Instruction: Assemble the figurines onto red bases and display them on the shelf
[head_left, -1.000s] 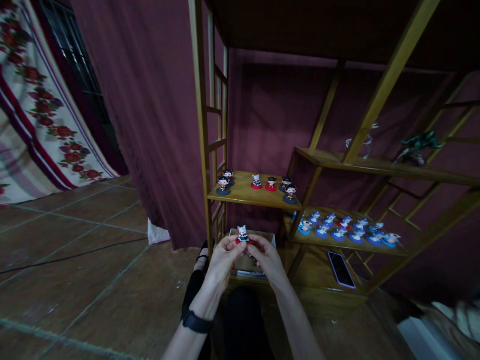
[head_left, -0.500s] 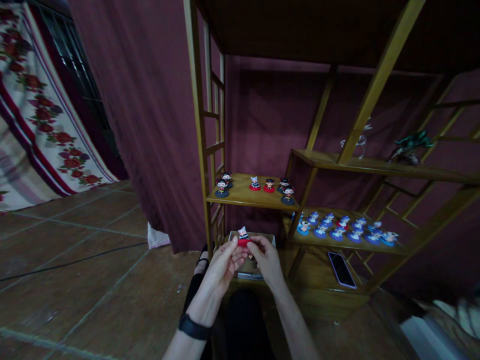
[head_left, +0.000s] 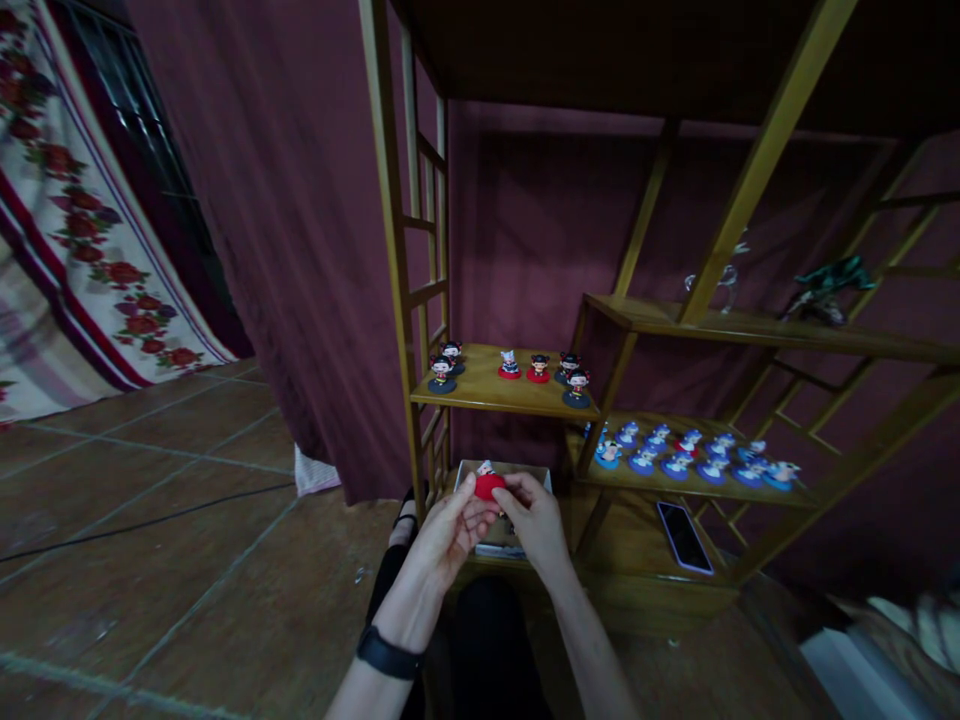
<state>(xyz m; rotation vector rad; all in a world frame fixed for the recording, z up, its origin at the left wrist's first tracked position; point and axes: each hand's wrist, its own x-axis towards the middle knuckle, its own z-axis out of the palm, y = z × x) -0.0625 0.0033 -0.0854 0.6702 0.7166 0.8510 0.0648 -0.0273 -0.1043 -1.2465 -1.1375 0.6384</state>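
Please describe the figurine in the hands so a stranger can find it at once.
Look at the wooden shelf unit; a box sits at its lower left. Seen against the box, the left hand and right hand hold one figurine. Unlike the shelf figurines, it is tilted, red base facing us.

I can read no text, label, brand, number or sign from here. The red base (head_left: 490,487) turned toward me under the figurine (head_left: 486,467) gives me no legible mark; nor does the phone (head_left: 684,537) on the right, the black wristband (head_left: 388,654) near left, or the box (head_left: 517,467) in the middle.
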